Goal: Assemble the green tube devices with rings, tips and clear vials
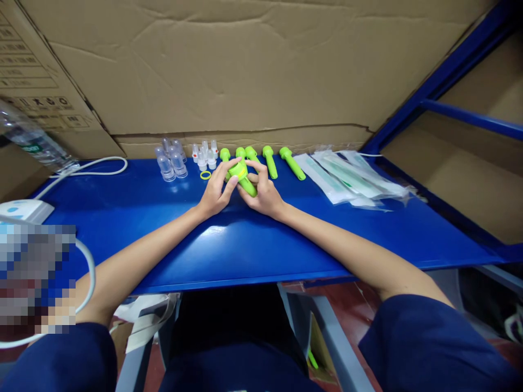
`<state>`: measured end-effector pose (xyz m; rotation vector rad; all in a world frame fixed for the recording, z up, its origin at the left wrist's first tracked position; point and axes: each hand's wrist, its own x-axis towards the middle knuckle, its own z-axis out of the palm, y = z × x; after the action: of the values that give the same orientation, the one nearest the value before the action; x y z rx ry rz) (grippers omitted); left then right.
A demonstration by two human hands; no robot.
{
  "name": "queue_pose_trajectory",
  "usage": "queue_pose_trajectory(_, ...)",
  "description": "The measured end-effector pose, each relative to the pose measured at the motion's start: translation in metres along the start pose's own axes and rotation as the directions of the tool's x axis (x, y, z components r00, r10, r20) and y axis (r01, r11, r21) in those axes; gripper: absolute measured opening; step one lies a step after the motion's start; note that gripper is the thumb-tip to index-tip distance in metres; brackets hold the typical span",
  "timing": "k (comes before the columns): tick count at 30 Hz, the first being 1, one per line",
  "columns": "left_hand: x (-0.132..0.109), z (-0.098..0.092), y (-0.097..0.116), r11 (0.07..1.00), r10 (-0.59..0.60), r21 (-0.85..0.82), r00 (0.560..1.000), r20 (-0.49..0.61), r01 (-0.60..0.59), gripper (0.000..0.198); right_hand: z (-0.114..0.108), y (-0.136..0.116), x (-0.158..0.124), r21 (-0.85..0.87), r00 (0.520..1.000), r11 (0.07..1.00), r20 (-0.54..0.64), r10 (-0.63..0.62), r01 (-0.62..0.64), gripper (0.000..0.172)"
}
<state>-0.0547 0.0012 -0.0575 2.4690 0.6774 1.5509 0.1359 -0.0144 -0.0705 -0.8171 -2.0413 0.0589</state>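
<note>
Both my hands are closed round a bright green plastic handle with a round head (248,188), above the blue table. My left hand (214,190) has its fingers and thumb at the round head, where a yellow band shows. My right hand (265,191) grips the lower shaft, which slants down to the right. Just behind stand several similar green handles (270,163) in a row. A yellow ring (205,175) lies left of my left hand. Beyond it are small clear-and-white capped pieces (202,159) and larger clear plastic cups (165,166).
Several flat sealed packets (347,177) lie overlapping on the blue table's right (327,228). A cardboard wall (253,71) closes off the back. At left are a plastic bottle (35,141), a white cable (90,261) and a white device (26,211). A blue frame (469,117) borders the right.
</note>
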Motion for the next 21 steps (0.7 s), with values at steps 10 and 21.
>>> queue_pose_trajectory(10,0.0,0.001,0.0,1.0,-0.016,0.004,1.0,-0.003,0.016,0.047,0.004,0.012,-0.004,-0.007,0.999,0.999,0.003,-0.042,0.042,0.055)
queue_pose_trajectory(21,-0.001,-0.001,0.0,0.996,-0.068,-0.054,0.996,0.061,0.071,0.056,0.004,0.013,0.0,-0.035,0.971,0.974,-0.079,-0.226,0.223,0.053)
